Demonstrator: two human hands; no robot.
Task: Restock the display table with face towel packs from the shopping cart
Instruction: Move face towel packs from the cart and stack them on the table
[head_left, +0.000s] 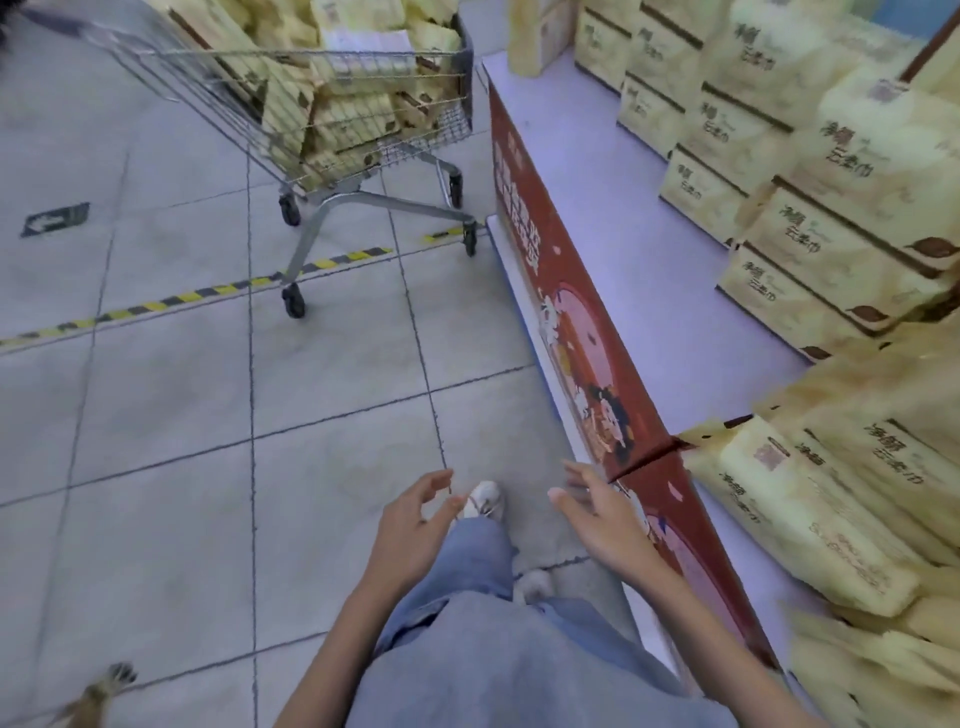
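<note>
Yellow face towel packs (358, 119) fill wire shopping cart (182, 73) ahead-left; more stacked on bench (597, 171) at right. Our hands empty: left hand (410, 525) & right hand (597, 519), fingers loosely spread, over floor (156, 415).

Your left hand (415, 519) and right hand (605, 519) hang empty in front of you above the tiled floor (156, 415), fingers loosely spread, the right one just beside the red front panel (582, 332) of the counter (649, 270). The shopping cart (310, 236) stands on the floor by the counter's far corner, heaped with face towel packs (353, 119). On the counter, stacked packs (831, 228) line the back, and a loose pile (810, 504) lies at the near edge.
</note>
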